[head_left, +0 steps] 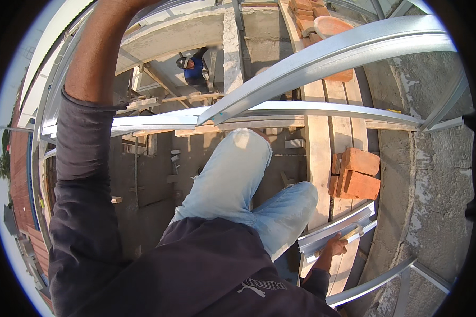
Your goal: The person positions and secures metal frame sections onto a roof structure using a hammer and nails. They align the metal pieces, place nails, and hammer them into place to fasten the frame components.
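My left arm is raised past the top edge, so its hand is out of the picture. At lower right my right hand is closed round the wooden handle of what looks like a hammer. Its small head lies over short silvery metal channel pieces on the planks. In front of me a long metal channel runs slanting up to the right, its near end close to a crosswise metal beam. My knees in pale jeans are bent below that beam.
Wooden planks run along the right, carrying orange bricks. An orange basin sits by more bricks at the far end. A rough concrete ledge borders them. Far below, a person in a blue vest stands among timbers.
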### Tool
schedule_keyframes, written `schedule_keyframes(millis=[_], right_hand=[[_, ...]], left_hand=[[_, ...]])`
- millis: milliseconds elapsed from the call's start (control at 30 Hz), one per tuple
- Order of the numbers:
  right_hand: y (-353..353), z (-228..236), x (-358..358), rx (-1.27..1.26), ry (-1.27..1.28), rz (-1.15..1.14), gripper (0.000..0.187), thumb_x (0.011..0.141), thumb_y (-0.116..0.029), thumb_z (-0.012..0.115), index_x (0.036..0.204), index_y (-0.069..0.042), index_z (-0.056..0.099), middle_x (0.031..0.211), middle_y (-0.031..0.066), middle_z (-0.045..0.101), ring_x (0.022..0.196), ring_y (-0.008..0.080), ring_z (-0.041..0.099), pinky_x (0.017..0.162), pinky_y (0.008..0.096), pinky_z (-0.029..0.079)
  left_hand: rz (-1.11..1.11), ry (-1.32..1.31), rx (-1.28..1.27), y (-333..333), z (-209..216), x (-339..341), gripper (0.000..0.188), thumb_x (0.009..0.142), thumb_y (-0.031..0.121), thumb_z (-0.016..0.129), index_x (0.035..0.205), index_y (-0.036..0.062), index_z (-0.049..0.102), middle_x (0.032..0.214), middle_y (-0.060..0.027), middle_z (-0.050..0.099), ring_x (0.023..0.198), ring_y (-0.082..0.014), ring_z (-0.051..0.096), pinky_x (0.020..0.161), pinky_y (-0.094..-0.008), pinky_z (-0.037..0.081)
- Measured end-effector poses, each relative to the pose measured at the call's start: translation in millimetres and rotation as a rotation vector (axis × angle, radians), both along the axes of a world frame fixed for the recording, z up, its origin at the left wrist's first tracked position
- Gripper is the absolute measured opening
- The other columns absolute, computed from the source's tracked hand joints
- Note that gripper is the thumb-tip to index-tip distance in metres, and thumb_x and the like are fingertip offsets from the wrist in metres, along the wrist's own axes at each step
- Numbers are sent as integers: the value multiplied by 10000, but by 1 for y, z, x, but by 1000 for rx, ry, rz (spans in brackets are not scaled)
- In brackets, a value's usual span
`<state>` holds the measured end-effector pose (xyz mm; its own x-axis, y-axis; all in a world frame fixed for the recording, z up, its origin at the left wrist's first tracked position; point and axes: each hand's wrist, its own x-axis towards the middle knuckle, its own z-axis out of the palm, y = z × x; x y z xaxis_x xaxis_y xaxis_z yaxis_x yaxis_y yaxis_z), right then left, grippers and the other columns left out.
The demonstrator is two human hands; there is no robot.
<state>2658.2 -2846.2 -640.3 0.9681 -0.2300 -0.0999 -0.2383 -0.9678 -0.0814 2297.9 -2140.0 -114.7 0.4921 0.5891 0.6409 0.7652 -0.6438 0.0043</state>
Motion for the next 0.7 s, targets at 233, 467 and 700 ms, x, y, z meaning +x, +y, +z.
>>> schedule_keyframes(millis=[233, 467, 700], right_hand=[[17, 7, -11, -55, 25, 4, 757, 1028, -590, 517, 1603, -172, 257, 1346, 300, 465, 1111, 534, 643, 863, 595, 606], [-7, 0, -16, -99, 16, 90, 783, 1034, -424, 533, 1645, -175, 112, 1305, 297, 478, 996, 487, 704, 810, 582, 629], [-51, -37, 4, -213, 214, 123, 855, 1009, -230, 585, 1616, 11, 34, 1291, 329, 467, 1055, 437, 675, 770, 464, 663]], left_hand=[[16, 30, 38, -6, 3, 0, 1023, 713, 538, 875, 1477, 12, 443, 1295, -255, 579, 1177, -360, 583, 1024, -454, 490], [38, 58, 80, -17, -1, -1, 1082, 689, 512, 882, 1508, 7, 386, 1363, -261, 523, 1247, -372, 523, 1071, -468, 447], [51, 67, 103, -22, -4, -5, 1144, 666, 485, 889, 1539, 3, 330, 1430, -267, 468, 1317, -384, 463, 1119, -482, 404]])
